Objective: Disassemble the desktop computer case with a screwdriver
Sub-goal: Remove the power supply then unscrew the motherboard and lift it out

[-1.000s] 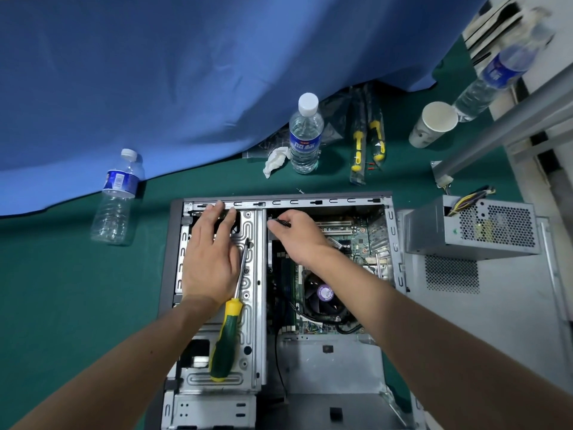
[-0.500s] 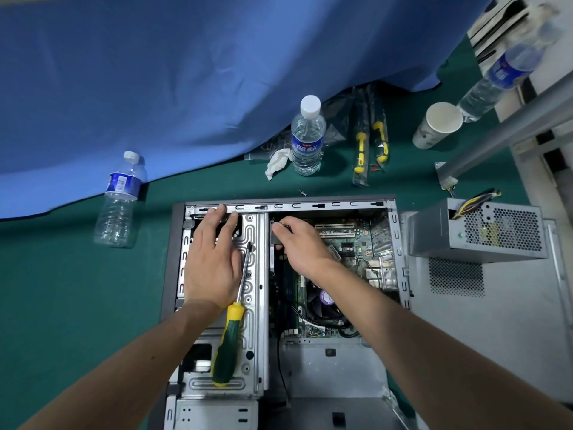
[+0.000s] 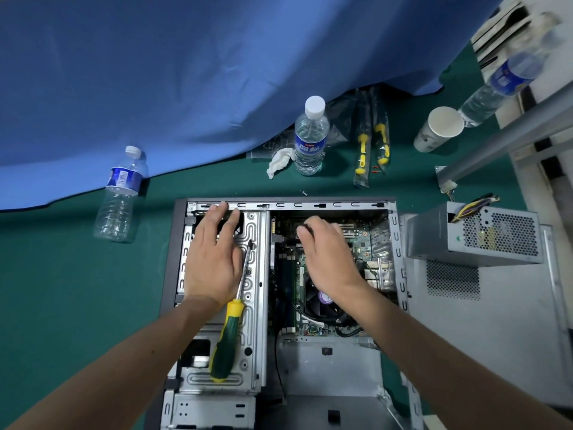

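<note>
- Head view: the open grey metal desktop computer case [image 3: 280,205] lies flat on the green-covered table [image 3: 62,290], near its front edge.
- The right hand [image 3: 330,254] has moved from the case's far rail inward over the green motherboard [image 3: 356,240]; fingers curled down, whether it grips anything I cannot tell.
- The left hand [image 3: 214,259] stays flat, fingers extended, on the silver drive cage [image 3: 254,305], steadying it.
- The green-and-yellow-handled screwdriver [image 3: 228,339] lies unmoved on the cage; probably a hand-removal step.
</note>
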`<state>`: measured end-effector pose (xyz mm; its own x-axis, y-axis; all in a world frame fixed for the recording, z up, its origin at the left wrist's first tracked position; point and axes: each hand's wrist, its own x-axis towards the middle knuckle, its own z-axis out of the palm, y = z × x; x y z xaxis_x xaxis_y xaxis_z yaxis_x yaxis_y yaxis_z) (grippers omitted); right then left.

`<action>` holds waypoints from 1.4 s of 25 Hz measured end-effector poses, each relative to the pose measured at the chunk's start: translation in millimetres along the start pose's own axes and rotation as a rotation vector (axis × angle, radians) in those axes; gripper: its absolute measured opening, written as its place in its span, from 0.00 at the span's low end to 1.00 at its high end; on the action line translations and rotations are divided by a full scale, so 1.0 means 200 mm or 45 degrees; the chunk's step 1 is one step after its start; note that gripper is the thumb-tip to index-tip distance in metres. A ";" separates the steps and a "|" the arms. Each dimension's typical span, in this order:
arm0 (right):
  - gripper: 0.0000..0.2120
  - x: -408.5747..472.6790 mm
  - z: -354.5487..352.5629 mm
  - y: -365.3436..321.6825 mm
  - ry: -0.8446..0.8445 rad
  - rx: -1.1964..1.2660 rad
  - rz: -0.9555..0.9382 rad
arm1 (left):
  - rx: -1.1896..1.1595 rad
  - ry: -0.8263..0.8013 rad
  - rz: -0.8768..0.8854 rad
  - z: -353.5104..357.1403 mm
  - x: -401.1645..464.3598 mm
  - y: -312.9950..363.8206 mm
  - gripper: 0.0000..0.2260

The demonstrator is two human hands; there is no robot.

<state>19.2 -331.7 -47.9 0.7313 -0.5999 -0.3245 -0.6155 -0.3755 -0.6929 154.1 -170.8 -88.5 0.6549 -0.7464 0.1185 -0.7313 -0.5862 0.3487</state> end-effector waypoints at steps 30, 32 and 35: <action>0.08 -0.58 -0.38 0.21 0.015 1.691 0.673 | -0.408 -1.097 -1.125 0.12 -0.53 0.74 0.11; 0.08 -0.57 -0.40 0.23 0.041 1.860 0.716 | -0.884 -0.907 -1.505 0.15 -0.53 0.75 0.10; 0.08 -0.57 -0.38 0.22 0.025 1.937 0.765 | -1.222 -0.706 -1.809 0.16 -0.53 0.78 0.08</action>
<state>-113.2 -334.6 7.6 0.4966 -0.4071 -0.7666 0.0548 0.8961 -0.4404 -35.4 -192.5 -77.0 0.3369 -0.0143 -0.9414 0.7588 -0.5878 0.2805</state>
